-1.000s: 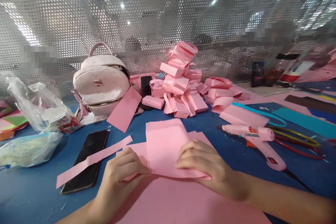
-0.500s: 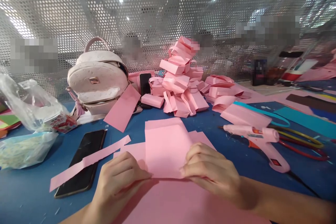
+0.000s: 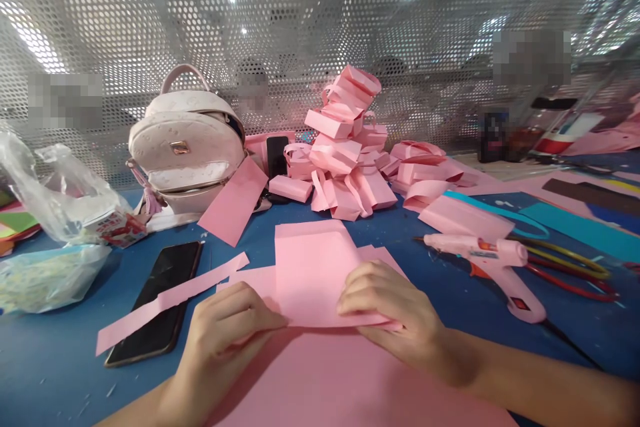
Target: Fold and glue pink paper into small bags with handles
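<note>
A folded piece of pink paper (image 3: 310, 273) stands in front of me, its near edge between my two hands. My left hand (image 3: 227, 327) pinches the near left corner, thumb and fingers together. On the other side my right hand (image 3: 387, 307) grips the near right edge, fingers curled over the top and the thumb below; a bit of folded edge shows under the fingers. Beneath lies a large pink sheet (image 3: 345, 380), reaching toward me. More pink sheets stick out behind the folded piece. A narrow pink strip (image 3: 175, 297) rests across a black phone (image 3: 155, 307) left of my hands.
A pink hot glue gun (image 3: 485, 257) lies to the right, with its cord trailing forward. Farther back are a heap of folded pink paper boxes (image 3: 345, 147) and a white backpack (image 3: 187, 140). Plastic bags (image 3: 55, 273) sit at left. A perforated metal screen (image 3: 310, 20) closes the back.
My right fingers have shifted up over the near right edge, and a folded flap now shows beneath them. My left hand keeps its pinch. The view has tilted slightly.
</note>
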Motion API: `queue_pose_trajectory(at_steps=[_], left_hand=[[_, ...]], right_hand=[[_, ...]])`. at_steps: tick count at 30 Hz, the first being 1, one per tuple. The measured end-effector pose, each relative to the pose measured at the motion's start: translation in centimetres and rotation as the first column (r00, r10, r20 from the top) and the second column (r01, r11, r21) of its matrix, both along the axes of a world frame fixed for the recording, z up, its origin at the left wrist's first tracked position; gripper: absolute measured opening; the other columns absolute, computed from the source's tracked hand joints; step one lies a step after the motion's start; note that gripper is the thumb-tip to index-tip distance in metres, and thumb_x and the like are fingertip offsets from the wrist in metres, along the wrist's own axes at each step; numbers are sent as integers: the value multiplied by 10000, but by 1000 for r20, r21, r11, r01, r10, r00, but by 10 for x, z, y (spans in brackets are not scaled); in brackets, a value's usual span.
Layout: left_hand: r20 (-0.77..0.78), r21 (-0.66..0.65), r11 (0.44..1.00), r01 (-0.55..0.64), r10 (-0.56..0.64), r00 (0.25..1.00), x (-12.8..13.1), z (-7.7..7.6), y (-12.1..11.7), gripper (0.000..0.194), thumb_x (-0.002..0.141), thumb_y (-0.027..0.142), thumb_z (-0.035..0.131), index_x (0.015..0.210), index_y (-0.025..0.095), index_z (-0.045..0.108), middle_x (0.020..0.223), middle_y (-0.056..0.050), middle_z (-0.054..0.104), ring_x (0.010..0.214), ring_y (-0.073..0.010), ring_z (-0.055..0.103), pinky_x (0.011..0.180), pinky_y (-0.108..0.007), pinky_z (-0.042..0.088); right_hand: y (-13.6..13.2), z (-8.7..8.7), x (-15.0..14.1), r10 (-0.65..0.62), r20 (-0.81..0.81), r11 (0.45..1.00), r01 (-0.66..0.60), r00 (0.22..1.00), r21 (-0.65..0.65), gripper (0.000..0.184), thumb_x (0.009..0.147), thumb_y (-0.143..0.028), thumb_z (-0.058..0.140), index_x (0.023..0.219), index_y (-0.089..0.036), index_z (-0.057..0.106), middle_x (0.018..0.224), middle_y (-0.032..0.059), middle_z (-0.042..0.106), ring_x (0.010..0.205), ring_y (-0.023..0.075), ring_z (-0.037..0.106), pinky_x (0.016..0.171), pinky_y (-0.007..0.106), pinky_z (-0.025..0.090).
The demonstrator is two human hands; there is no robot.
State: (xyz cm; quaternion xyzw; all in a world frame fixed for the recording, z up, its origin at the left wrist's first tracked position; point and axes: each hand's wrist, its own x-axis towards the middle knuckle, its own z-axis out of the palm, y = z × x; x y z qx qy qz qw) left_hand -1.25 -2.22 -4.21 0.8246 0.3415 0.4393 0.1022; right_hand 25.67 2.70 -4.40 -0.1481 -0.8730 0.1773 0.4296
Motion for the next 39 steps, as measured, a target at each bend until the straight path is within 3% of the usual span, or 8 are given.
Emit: queue_pose_trajectory(at_steps=[7, 11, 21, 30, 39], left_hand=[[84, -215, 976, -35, 54, 995, 1, -5, 4, 143, 892, 112, 676, 933, 236, 733, 892, -12, 711, 841, -154, 682, 753, -243, 537], [117, -305, 952, -32, 71, 991, 0, -8, 6, 93, 867, 137, 714, 841, 224, 733, 852, -6, 713, 810, -158, 687, 755, -260, 541], [128, -277, 961, -11, 48, 991, 0, -6, 6, 84, 881, 181, 713, 817, 218, 751, 819, -11, 707, 775, -149, 683, 732, -254, 526], [95, -240, 971, -22, 46, 994, 1, -4, 6, 93, 887, 200, 711, 807, 224, 752, 792, -4, 716, 754, -146, 677, 702, -244, 514], [83, -184, 983, -20, 36, 996, -1, -2, 4, 130, 900, 111, 667, 832, 214, 709, 818, -8, 696, 778, -153, 648, 699, -254, 502]], right_hand=[[0, 5, -4, -67, -39, 997, 66, 997, -29, 137, 913, -62, 612, 960, -190, 629, 796, 28, 645, 762, 164, 589, 722, 302, 464], [0, 4, -4, -65, -51, 996, 62, 997, -69, 159, 893, -41, 633, 947, -191, 629, 810, 27, 633, 779, 159, 587, 723, 292, 471], [1, 1, -2, -32, -53, 990, 25, 998, -136, 234, 872, 21, 612, 965, -194, 628, 856, 33, 622, 826, 163, 596, 730, 293, 492], [-1, 4, -1, -39, -62, 988, 29, 997, -155, 194, 880, -12, 627, 952, -191, 643, 849, 36, 628, 814, 161, 614, 714, 282, 501], [-2, 8, -1, -87, -94, 994, 80, 992, -73, 185, 878, -31, 644, 952, -199, 658, 824, 31, 669, 812, 165, 646, 733, 283, 505]])
